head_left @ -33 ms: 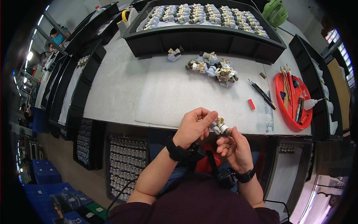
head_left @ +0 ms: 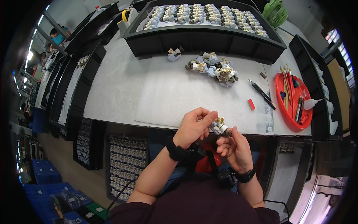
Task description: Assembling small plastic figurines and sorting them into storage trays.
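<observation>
A small white, gold and brown figurine (head_left: 222,125) is between my two hands, just over the table's front edge. My left hand (head_left: 194,126) pinches its left side between thumb and fingers. At its lower brown end, the fingertips of my right hand (head_left: 237,148) close on it from the right. My fingers hide part of it. Beyond my hands, a pile of similar figurines (head_left: 225,73) lies on the pale table (head_left: 164,100), and a single figurine (head_left: 173,54) lies apart to its left.
A black tray (head_left: 201,42) of figurines in rows stands at the back. On the right are a craft knife (head_left: 262,94), a red block (head_left: 251,104), and a red dish (head_left: 281,109) with brushes and pens. A green fan (head_left: 275,14) stands behind; more trays flank the table.
</observation>
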Action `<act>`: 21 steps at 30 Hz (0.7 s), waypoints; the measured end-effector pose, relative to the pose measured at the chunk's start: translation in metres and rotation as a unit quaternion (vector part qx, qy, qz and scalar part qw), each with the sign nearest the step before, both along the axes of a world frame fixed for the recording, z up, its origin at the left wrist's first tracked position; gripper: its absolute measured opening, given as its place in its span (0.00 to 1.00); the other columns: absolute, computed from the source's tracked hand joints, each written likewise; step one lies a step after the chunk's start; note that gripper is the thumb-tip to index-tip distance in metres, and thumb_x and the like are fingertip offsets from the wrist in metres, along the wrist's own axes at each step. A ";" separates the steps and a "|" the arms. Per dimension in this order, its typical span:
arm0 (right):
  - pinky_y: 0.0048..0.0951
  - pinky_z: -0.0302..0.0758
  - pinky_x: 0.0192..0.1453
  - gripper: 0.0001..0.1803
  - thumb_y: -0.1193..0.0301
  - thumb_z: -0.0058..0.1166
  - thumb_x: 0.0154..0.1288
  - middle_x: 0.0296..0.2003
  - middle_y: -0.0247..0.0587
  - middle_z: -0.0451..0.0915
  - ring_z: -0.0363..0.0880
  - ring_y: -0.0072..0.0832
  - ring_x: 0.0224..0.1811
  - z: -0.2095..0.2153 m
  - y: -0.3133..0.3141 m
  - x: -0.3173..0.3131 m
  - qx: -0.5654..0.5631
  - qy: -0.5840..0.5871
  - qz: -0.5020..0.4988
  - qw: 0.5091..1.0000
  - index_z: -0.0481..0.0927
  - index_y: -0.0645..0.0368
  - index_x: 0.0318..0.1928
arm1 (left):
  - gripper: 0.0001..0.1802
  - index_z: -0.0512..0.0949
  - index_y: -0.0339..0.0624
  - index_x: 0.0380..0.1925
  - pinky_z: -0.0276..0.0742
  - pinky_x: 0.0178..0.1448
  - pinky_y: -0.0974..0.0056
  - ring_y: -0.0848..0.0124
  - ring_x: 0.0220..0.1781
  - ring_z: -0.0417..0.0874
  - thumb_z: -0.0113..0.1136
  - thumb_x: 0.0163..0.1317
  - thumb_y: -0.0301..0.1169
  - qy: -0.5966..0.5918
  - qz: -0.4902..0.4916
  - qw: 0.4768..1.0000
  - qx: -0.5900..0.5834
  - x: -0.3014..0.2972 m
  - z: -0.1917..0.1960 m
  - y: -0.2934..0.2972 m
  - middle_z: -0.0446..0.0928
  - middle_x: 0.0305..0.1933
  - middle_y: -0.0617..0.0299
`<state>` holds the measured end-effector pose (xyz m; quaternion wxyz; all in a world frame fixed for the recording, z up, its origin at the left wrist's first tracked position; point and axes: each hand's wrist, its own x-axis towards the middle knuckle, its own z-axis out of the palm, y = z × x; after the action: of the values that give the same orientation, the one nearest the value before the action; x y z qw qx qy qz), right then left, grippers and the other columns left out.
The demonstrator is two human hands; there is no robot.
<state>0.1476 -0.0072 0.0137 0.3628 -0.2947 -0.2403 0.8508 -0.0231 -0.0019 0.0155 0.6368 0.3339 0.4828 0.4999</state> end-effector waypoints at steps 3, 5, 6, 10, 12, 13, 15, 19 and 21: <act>0.19 0.76 0.25 0.22 0.58 0.30 0.67 0.29 0.51 0.77 0.78 0.30 0.25 -0.001 0.000 0.000 -0.003 -0.004 0.000 1.000 0.65 0.68 0.40 | 0.15 0.70 0.36 0.30 0.61 0.14 0.81 0.84 0.13 0.68 0.53 0.58 0.39 0.001 -0.003 1.000 -0.009 0.001 0.000 0.001 0.70 0.19 0.67; 0.19 0.76 0.25 0.22 0.58 0.30 0.67 0.29 0.51 0.76 0.78 0.30 0.25 -0.001 0.000 0.000 -0.003 -0.003 -0.001 1.000 0.65 0.68 0.41 | 0.15 0.70 0.36 0.29 0.61 0.14 0.81 0.84 0.13 0.68 0.53 0.58 0.39 0.001 -0.004 1.000 -0.011 0.001 0.000 0.001 0.70 0.19 0.67; 0.19 0.76 0.25 0.22 0.58 0.30 0.67 0.29 0.51 0.76 0.78 0.30 0.25 -0.001 0.000 0.001 -0.003 -0.002 -0.001 1.000 0.65 0.68 0.41 | 0.15 0.70 0.36 0.29 0.61 0.14 0.81 0.84 0.13 0.68 0.53 0.58 0.39 0.000 -0.004 1.000 -0.007 0.001 0.000 0.001 0.69 0.19 0.67; 0.19 0.76 0.25 0.22 0.58 0.30 0.67 0.29 0.52 0.76 0.78 0.30 0.25 -0.001 0.001 0.001 -0.003 -0.003 0.001 1.000 0.65 0.68 0.40 | 0.14 0.70 0.37 0.29 0.60 0.13 0.81 0.85 0.13 0.67 0.52 0.58 0.38 -0.002 -0.001 1.000 -0.001 0.002 0.001 0.000 0.70 0.19 0.67; 0.19 0.76 0.25 0.21 0.58 0.30 0.67 0.29 0.52 0.76 0.78 0.30 0.25 -0.002 0.001 0.001 -0.003 -0.004 0.002 1.000 0.65 0.67 0.40 | 0.14 0.70 0.37 0.29 0.59 0.13 0.81 0.85 0.13 0.66 0.53 0.58 0.38 0.002 -0.003 1.000 -0.005 0.001 0.000 0.000 0.70 0.19 0.67; 0.19 0.76 0.25 0.21 0.58 0.30 0.67 0.29 0.52 0.76 0.78 0.30 0.25 -0.002 0.001 0.001 -0.003 -0.004 0.002 1.000 0.65 0.67 0.40 | 0.14 0.70 0.37 0.30 0.58 0.13 0.81 0.85 0.13 0.65 0.53 0.58 0.38 0.006 -0.005 1.000 -0.008 0.001 0.000 0.000 0.70 0.20 0.67; 0.19 0.76 0.25 0.21 0.58 0.30 0.67 0.29 0.52 0.76 0.78 0.30 0.25 -0.003 0.001 0.000 -0.004 0.003 -0.001 1.000 0.65 0.67 0.40 | 0.13 0.70 0.37 0.30 0.57 0.13 0.81 0.86 0.13 0.65 0.53 0.58 0.37 0.007 -0.005 1.000 -0.008 0.001 0.001 0.000 0.70 0.20 0.67; 0.19 0.76 0.25 0.21 0.58 0.30 0.67 0.29 0.52 0.76 0.78 0.31 0.25 -0.004 0.000 0.000 -0.008 0.000 -0.002 1.000 0.65 0.66 0.40 | 0.12 0.70 0.37 0.29 0.56 0.14 0.81 0.86 0.13 0.64 0.54 0.57 0.36 0.021 -0.005 1.000 0.008 0.001 0.000 0.000 0.70 0.21 0.67; 0.19 0.76 0.26 0.19 0.59 0.31 0.67 0.29 0.52 0.76 0.78 0.31 0.26 -0.005 0.001 0.000 -0.014 0.011 0.001 1.000 0.65 0.65 0.40 | 0.11 0.70 0.37 0.31 0.57 0.15 0.81 0.86 0.15 0.65 0.54 0.57 0.35 0.025 -0.004 0.999 0.019 0.001 0.002 -0.002 0.71 0.22 0.67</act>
<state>0.1481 -0.0065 0.0090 0.3608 -0.2900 -0.2246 0.8575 -0.0224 -0.0035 0.0171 0.6199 0.3602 0.4876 0.4982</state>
